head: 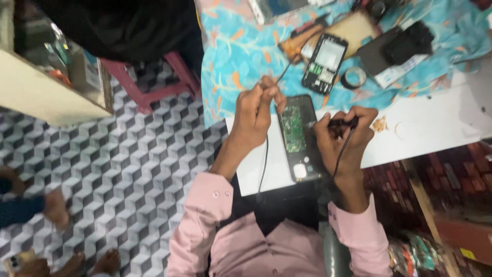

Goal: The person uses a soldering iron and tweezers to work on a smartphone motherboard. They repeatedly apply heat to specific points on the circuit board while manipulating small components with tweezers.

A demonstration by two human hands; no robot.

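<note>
White worktop [425, 128] above a grey cube-pattern floor; patterned blue cloth [241, 51] over its far part.

Near edge: opened phone [300, 136], back off, green circuit board exposed. Probably light, stiff, fragile; best held by its black side rims, not the board.

Left hand [256, 115]: fingers pinched together on a thin probe [283, 74], cable trailing down.

Right hand [343, 136]: fingers clamped on a black probe [342, 123] beside the phone's right rim.

Farther, on the cloth: second opened phone [324, 62], tape roll [353, 78], black pouch [407, 43].
</note>
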